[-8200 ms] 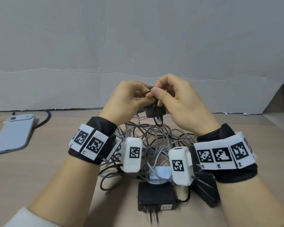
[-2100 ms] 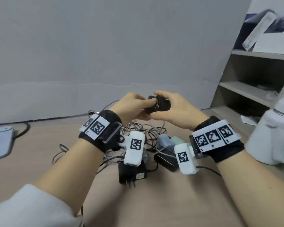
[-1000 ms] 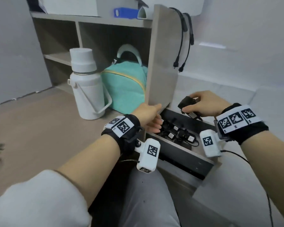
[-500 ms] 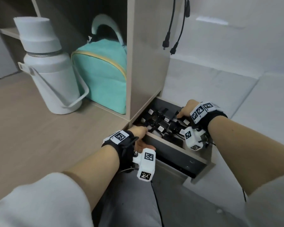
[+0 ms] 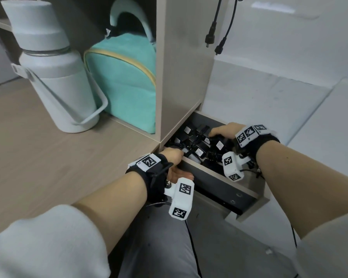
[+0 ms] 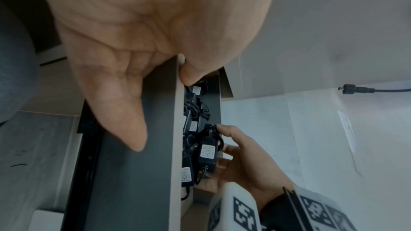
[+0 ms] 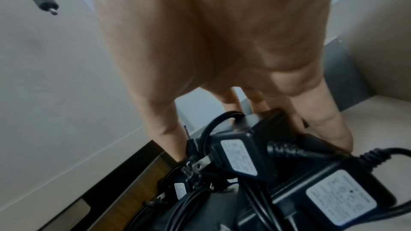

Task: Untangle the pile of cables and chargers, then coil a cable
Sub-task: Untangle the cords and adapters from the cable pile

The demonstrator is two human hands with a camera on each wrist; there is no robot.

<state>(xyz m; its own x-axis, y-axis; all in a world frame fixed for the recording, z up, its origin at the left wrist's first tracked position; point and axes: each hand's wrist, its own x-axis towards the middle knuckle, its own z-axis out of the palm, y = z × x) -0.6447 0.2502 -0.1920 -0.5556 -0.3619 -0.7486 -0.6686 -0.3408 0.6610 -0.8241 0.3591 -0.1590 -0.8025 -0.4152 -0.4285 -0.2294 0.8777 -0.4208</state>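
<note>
Smooth dark drawer (image 5: 219,189): left hand (image 5: 174,157) grip pinches its front; right hand (image 5: 222,131) grip clasps a boxy black charger (image 6: 208,150).

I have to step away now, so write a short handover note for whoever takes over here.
Left hand grips the front edge of the open drawer, thumb inside.
Right hand is in the drawer, holding a black charger with its cable wrapped round it, among other black chargers.
Done: this charger is coiled and at the drawer.
Left: let go of it, close the drawer. The desk pile is out of view.
</note>
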